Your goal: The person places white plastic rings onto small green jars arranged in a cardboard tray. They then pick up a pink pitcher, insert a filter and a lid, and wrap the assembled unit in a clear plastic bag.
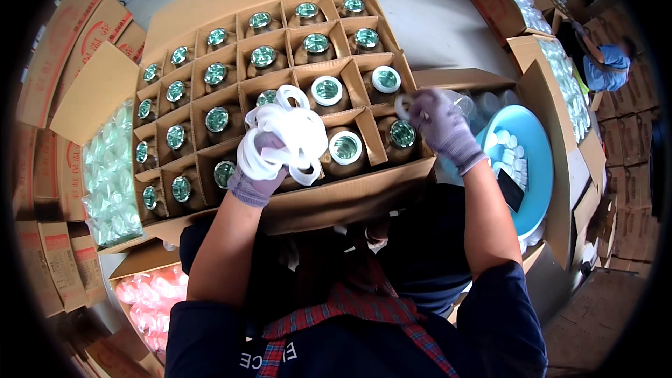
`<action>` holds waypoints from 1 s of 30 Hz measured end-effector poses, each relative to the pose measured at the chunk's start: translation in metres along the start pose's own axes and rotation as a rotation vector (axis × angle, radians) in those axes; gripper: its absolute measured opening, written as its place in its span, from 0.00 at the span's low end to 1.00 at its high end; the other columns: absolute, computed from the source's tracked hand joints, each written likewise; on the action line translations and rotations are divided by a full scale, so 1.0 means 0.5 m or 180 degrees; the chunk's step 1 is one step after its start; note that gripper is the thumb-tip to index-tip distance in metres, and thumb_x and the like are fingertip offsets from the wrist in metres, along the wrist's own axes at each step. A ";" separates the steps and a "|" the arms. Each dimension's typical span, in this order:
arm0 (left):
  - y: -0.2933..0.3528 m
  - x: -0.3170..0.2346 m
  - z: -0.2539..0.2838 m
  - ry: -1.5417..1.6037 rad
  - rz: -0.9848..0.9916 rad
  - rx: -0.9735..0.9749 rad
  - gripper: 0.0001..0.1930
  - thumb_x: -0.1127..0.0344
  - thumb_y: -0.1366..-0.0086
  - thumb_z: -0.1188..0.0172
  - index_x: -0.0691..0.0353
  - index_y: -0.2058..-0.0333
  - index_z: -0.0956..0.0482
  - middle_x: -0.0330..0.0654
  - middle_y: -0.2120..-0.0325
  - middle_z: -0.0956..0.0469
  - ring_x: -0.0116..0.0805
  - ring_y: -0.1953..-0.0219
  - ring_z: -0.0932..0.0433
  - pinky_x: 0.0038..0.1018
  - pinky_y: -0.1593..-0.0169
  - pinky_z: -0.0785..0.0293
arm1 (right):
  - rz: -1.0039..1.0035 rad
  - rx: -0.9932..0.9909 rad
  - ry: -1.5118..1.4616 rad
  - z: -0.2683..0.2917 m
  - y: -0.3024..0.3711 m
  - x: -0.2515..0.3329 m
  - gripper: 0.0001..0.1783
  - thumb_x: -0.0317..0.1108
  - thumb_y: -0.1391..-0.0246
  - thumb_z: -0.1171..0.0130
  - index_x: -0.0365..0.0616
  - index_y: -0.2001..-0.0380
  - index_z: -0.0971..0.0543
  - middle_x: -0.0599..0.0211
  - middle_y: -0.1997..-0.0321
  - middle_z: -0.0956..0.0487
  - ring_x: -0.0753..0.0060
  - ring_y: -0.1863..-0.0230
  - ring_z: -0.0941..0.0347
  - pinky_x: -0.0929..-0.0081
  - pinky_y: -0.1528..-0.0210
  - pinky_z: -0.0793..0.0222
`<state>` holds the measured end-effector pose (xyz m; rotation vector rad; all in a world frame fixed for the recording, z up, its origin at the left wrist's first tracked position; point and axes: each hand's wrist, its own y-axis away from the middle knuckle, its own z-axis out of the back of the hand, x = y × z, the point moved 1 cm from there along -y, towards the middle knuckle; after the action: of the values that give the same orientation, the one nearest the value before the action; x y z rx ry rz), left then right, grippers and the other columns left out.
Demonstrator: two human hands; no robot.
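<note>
A large cardboard carton [343,194] with dividers stands before me, with a glass jar showing a shiny green mouth in each visible compartment. In a grey-purple glove, my left hand [256,183] is closed on a bunch of white rings [297,136] above the carton's front middle. My right hand [442,126], gloved too, pinches a single white ring [402,107] just above the front right jar [402,134]. White rings sit around the mouths of three nearby jars, among them the front one [345,148]. The bunch and my left hand partly hide some compartments.
At the right, a light-blue basin [540,175] holds small white caps [514,154] and a dark flat object. Bagged clear-green items [112,175] lie left of the carton, above bagged pink items [154,301]. Another person [609,63] stands far right near stacked cartons.
</note>
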<state>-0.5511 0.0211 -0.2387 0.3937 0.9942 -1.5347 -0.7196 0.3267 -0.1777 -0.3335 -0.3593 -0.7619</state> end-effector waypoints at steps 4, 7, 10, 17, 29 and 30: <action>0.031 0.049 -0.022 -0.3074 -0.1380 -0.0614 0.29 0.44 0.33 0.51 0.57 0.41 0.35 0.52 0.55 0.28 0.45 0.62 0.23 0.31 0.66 0.20 | 0.0105 0.0414 0.0479 -0.031 0.045 0.043 0.08 0.25 0.56 0.37 0.42 0.70 0.24 0.54 0.50 0.25 0.47 0.49 0.29 0.59 0.45 0.33; 0.029 0.016 -0.020 -0.2913 -0.1289 -0.0497 0.29 0.49 0.34 0.48 0.56 0.39 0.38 0.48 0.50 0.28 0.43 0.56 0.23 0.32 0.58 0.20 | 0.0074 0.0537 0.0329 -0.014 0.049 0.069 0.08 0.26 0.56 0.37 0.41 0.70 0.24 0.54 0.49 0.26 0.46 0.49 0.29 0.59 0.44 0.33; -0.010 -0.063 0.026 -0.1292 -0.0832 -0.0204 0.24 0.56 0.38 0.42 0.52 0.44 0.31 0.41 0.48 0.26 0.37 0.50 0.24 0.31 0.48 0.25 | 0.0299 0.0482 0.0522 -0.018 0.059 0.077 0.09 0.30 0.54 0.38 0.43 0.68 0.23 0.58 0.49 0.28 0.49 0.47 0.31 0.59 0.45 0.33; -0.020 -0.085 0.030 0.0344 -0.0048 -0.0089 0.23 0.68 0.43 0.36 0.57 0.48 0.28 0.41 0.52 0.23 0.34 0.50 0.23 0.30 0.45 0.27 | 0.0157 0.0582 0.0821 -0.043 0.048 0.072 0.28 0.30 0.57 0.35 0.51 0.49 0.28 0.55 0.50 0.29 0.48 0.47 0.31 0.59 0.41 0.35; -0.017 -0.079 0.045 0.0511 -0.0022 -0.0115 0.19 0.65 0.39 0.39 0.58 0.49 0.27 0.42 0.55 0.23 0.34 0.51 0.23 0.29 0.46 0.26 | -0.0488 0.0609 -0.2964 -0.067 -0.019 0.285 0.16 0.36 0.44 0.37 0.37 0.57 0.22 0.63 0.63 0.22 0.77 0.65 0.25 0.77 0.61 0.27; -0.014 -0.079 0.052 0.0004 -0.0249 -0.0156 0.19 0.65 0.39 0.39 0.59 0.49 0.27 0.42 0.55 0.22 0.34 0.51 0.23 0.29 0.46 0.26 | -0.0768 0.0803 -0.3256 -0.069 -0.024 0.290 0.15 0.35 0.44 0.37 0.37 0.58 0.22 0.63 0.64 0.22 0.77 0.65 0.25 0.77 0.62 0.28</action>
<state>-0.5408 0.0257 -0.1921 0.3246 1.0571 -1.5772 -0.6245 0.2161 -0.1440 -0.4280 -1.4671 -0.7221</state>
